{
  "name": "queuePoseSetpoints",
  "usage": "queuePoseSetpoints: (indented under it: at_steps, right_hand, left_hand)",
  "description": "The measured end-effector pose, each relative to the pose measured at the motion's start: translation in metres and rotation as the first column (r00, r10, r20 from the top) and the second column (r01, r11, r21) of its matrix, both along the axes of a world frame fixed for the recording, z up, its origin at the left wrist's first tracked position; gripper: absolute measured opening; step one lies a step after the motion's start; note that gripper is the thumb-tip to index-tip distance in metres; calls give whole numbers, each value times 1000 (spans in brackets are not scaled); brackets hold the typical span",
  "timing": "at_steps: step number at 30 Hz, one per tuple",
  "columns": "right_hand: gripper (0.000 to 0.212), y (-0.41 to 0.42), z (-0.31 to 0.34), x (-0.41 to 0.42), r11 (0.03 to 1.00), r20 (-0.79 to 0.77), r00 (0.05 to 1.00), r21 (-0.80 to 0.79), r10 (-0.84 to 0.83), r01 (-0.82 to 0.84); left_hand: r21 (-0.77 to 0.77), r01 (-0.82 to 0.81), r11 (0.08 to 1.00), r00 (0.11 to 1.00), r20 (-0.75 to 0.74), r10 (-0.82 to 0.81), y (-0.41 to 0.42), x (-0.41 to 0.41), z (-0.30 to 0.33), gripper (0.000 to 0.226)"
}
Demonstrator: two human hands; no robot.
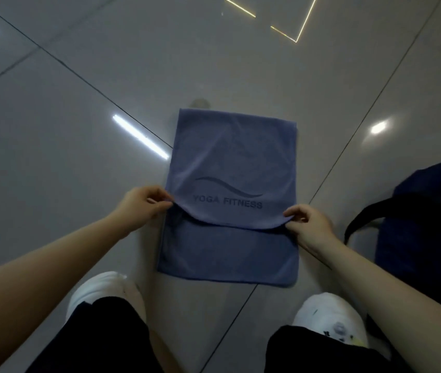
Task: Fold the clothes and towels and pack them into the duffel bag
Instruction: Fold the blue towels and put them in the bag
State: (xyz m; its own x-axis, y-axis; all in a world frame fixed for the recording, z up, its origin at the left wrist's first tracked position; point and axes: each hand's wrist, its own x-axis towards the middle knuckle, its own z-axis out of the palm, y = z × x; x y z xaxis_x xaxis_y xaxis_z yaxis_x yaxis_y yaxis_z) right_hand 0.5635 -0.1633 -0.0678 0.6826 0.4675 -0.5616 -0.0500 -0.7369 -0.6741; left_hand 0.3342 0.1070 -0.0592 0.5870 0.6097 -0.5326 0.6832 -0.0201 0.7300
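White shoes (329, 317) seen nearest, on tiled floor (52, 130). Blue "YOGA FITNESS" towel (230, 162) laid flat just beyond; folded-over edge pinched by left hand (141, 205) and right hand (308, 222) at opposite corners. Dark duffel bag (426, 224) seen at right.

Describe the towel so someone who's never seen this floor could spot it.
On the glossy grey tiled floor, look just ahead of the white shoes. The blue-grey towel lies there, left of the dark duffel bag, and alone bears "YOGA FITNESS" under a wave.
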Motion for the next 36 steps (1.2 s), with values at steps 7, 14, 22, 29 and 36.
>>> queuePoseSetpoints:
  at_steps: [7, 14, 22, 29, 36]
  right_hand:
    - [21, -20, 75, 1, 987, 281, 960, 148, 22, -66]
    - [11, -61, 29, -21, 910, 408, 813, -196, 415, -366]
    - [16, -53, -3, -21, 717, 444, 566, -371, 695, -591]
    - [11, -47, 27, -6, 810, 447, 676, -280, 585, -516]
    - [17, -47, 36, -9, 893, 560, 715, -112, 419, -435]
  left_hand:
    - [641, 257, 724, 907, 100, -410, 12, -20, 53, 13]
    - [666, 601, 442, 687, -147, -711, -37, -49, 5, 27]
    - [605, 722, 335, 599, -305, -741, -35, -46, -20, 30]
    - [640, 412, 649, 877, -85, -472, -27, -49, -3, 37]
    - [674, 365, 643, 859, 23, -511, -23, -51, 11, 28]
